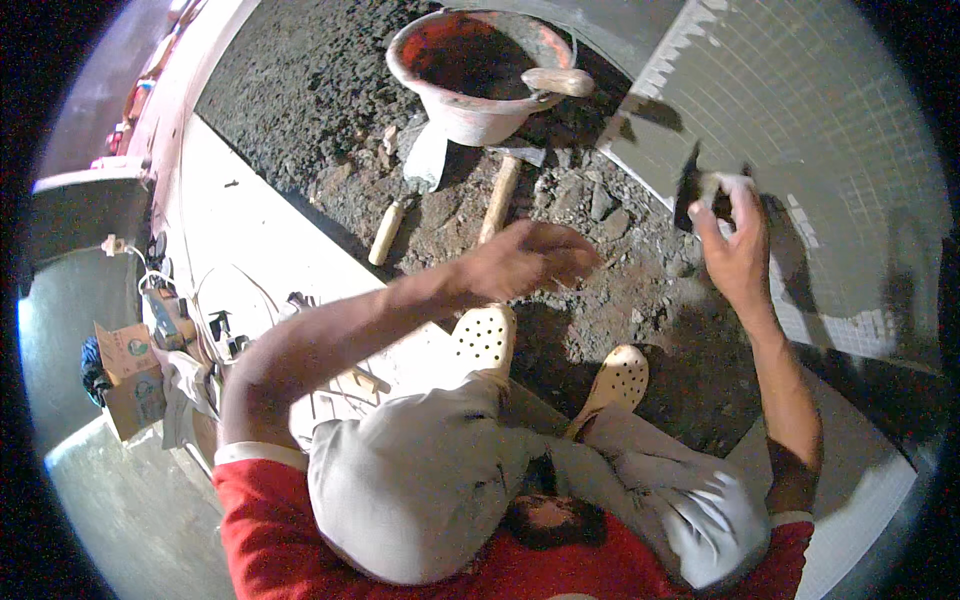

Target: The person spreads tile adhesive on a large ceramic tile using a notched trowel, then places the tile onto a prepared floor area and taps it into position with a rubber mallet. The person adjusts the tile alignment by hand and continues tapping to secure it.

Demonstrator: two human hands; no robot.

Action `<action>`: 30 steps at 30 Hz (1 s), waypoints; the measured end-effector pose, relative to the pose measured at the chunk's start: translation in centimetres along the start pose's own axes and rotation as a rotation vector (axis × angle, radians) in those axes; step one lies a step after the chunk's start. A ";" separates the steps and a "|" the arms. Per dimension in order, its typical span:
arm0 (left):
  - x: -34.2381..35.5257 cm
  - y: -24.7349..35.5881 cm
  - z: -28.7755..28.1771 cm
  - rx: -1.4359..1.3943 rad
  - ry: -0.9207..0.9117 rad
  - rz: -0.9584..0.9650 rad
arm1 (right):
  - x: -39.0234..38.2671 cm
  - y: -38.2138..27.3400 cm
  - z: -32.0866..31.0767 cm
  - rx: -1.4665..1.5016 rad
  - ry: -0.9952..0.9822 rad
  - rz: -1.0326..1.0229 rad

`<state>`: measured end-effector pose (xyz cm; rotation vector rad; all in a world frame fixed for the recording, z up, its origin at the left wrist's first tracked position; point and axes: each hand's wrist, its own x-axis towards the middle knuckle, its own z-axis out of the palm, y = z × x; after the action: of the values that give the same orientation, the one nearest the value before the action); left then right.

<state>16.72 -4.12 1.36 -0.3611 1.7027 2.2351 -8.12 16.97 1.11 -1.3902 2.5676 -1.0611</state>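
Note:
My right hand (733, 240) grips a small trowel-like tool (690, 189) with a dark blade, held at the grey, gridded panel (840, 200) on the right. My left hand (545, 260) is over the rubble, fingers loosely bent and somewhat apart, nothing visible in them. Beyond it lie a wooden-handled hammer (500, 197) and a trowel (385, 230) with a pale handle. A mortar bucket (468, 118), stained red inside, stands behind them, with a wooden handle (558, 83) resting on its rim.
Rough rubble (280, 110) covers the ground ahead, bordered on the left by a pale board (250, 230). A cardboard box (137, 390), cables and a power tool (168, 317) lie at far left. My cream clogs (618, 372) are below my hands, under bent knees.

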 end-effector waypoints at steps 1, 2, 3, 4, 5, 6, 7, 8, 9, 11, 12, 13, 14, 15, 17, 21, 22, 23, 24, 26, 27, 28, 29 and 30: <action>0.5 0.3 1.5 -0.209 0.009 -0.036 | 1.3 -1.9 0.0 0.094 0.002 0.064; 0.9 0.6 2.7 -0.364 0.018 0.027 | 2.7 -4.0 0.0 0.287 -0.059 0.152; 1.2 1.0 3.6 -0.492 0.041 0.069 | 3.8 -6.3 0.2 0.460 -0.097 0.231; 1.5 1.6 4.1 -0.611 0.070 0.097 | 4.7 -8.5 0.5 0.637 -0.124 0.279; 1.7 2.2 4.2 -0.730 0.086 0.205 | 5.5 -10.5 0.8 0.814 -0.151 0.328; 1.9 2.8 4.0 -0.837 0.111 0.303 | 5.9 -12.3 0.9 0.733 -0.201 0.278; 1.8 3.5 3.5 -0.939 0.133 0.407 | 6.4 -13.7 1.5 0.777 -0.227 0.346; 1.5 4.0 3.1 -0.982 0.235 0.479 | 6.9 -14.8 2.3 0.838 -0.260 0.371; 1.4 4.6 2.2 -1.053 0.216 0.564 | 7.2 -15.6 2.9 0.950 -0.294 0.358; 0.9 5.2 0.6 -1.117 0.357 0.574 | 8.6 -16.5 4.8 0.834 -0.284 0.344; 0.7 5.2 0.0 -1.078 0.372 0.641 | 9.1 -16.6 5.6 0.832 -0.298 0.296; 0.5 5.1 -0.7 -1.058 0.442 0.633 | 10.0 -16.5 6.2 0.784 -0.318 0.207; 0.3 4.9 -1.4 -1.054 0.487 0.632 | 10.9 -16.4 6.7 0.782 -0.388 0.166; 0.3 4.7 -2.7 -1.130 0.491 0.647 | 11.9 -16.2 7.0 0.691 -0.339 0.027; -1.2 4.2 -7.0 -0.968 0.326 0.757 | 14.4 -15.7 7.4 0.422 -0.195 -0.367; -0.5 3.7 -16.4 0.086 1.192 0.727 | 18.1 -14.1 7.1 -0.416 -0.427 -0.269; 0.2 4.1 -19.0 -0.156 1.191 0.719 | 19.0 -14.1 7.7 -0.420 -0.566 -0.205; 1.0 4.1 -20.6 -0.199 1.271 0.562 | 19.5 -13.9 8.2 -0.395 -0.636 -0.216; 1.7 4.2 -22.0 -0.189 1.220 0.531 | 19.9 -14.0 8.8 -0.427 -0.678 -0.183; 3.2 4.5 -23.9 -0.187 1.130 0.538 | 20.5 -13.9 9.5 -0.460 -0.734 -0.174; 3.8 4.7 -24.5 -0.158 1.109 0.545 | 20.6 -13.9 9.6 -0.499 -0.685 -0.159; 4.1 4.7 -24.8 -0.071 1.135 0.559 | 20.7 -13.9 9.4 -0.515 -0.680 -0.168; 4.0 4.7 -25.0 -0.048 1.160 0.502 | 20.7 -13.8 9.1 -0.518 -0.651 -0.193; 4.0 4.6 -24.9 -0.071 1.114 0.613 | 20.6 -13.7 8.7 -0.527 -0.643 -0.204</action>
<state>11.61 -28.96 -2.64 -1.4988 2.4879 2.7394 -7.59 -8.25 8.12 -1.7465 2.2994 0.1112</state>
